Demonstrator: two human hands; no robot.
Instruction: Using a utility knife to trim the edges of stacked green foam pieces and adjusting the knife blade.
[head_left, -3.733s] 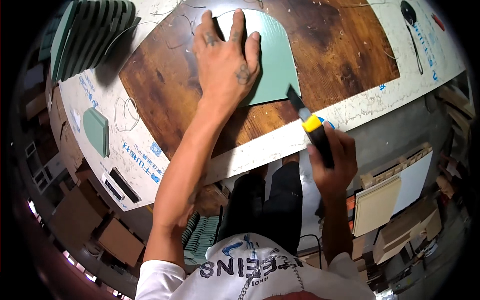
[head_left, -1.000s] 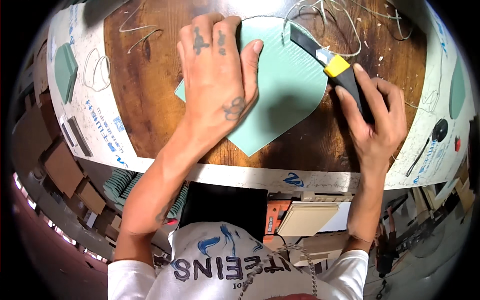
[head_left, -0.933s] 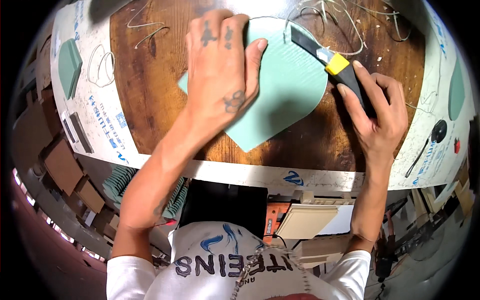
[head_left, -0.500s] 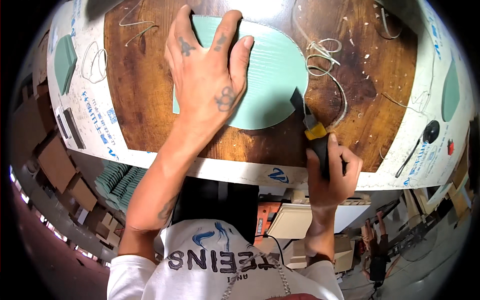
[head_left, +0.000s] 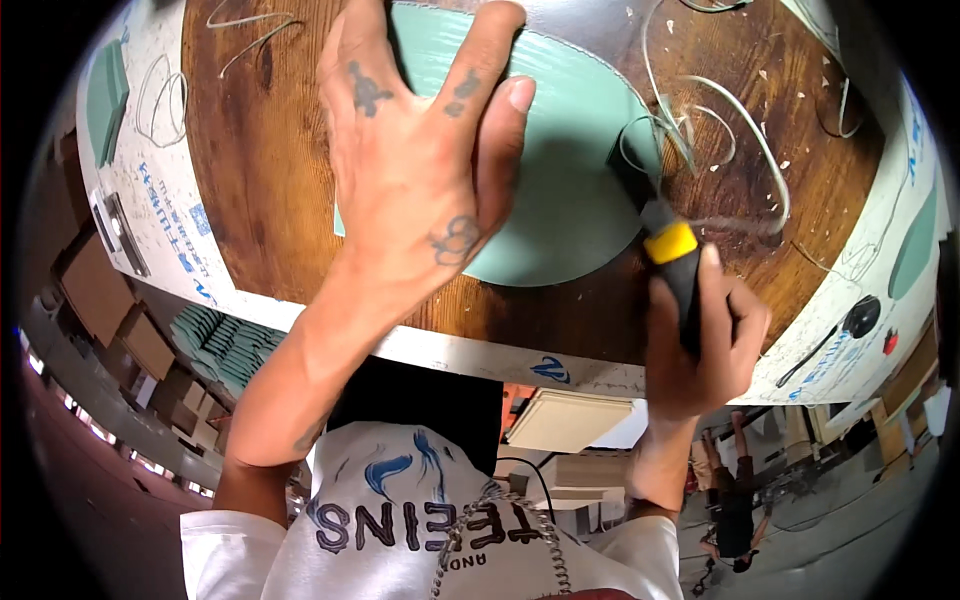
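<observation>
A pale green sheet (head_left: 560,210) with a rounded right side lies on the brown wood-grain board (head_left: 265,200). My left hand (head_left: 410,160) presses on it with the fingers spread, covering its left part. In my right hand (head_left: 705,345) is a utility knife (head_left: 672,243) with a black and yellow handle. Its dark blade points up and left across the sheet's right edge. A thin curled strip of trimmings (head_left: 755,120) lies beside the blade and loops away to the right. The blade's very tip is hard to make out against its shadow.
Green pieces (head_left: 107,100) lie at the table's left, and another (head_left: 914,245) at its right. A black round object with a strap (head_left: 860,317) sits near the right edge. Stacked green pieces (head_left: 215,345) stand below the table at left. Another person (head_left: 737,500) is at lower right.
My right hand and the knife have moved up along the sheet's right edge, and the trimmed strip has shifted with them. My left hand stays pressed on the sheet. The whole view has shifted slightly.
</observation>
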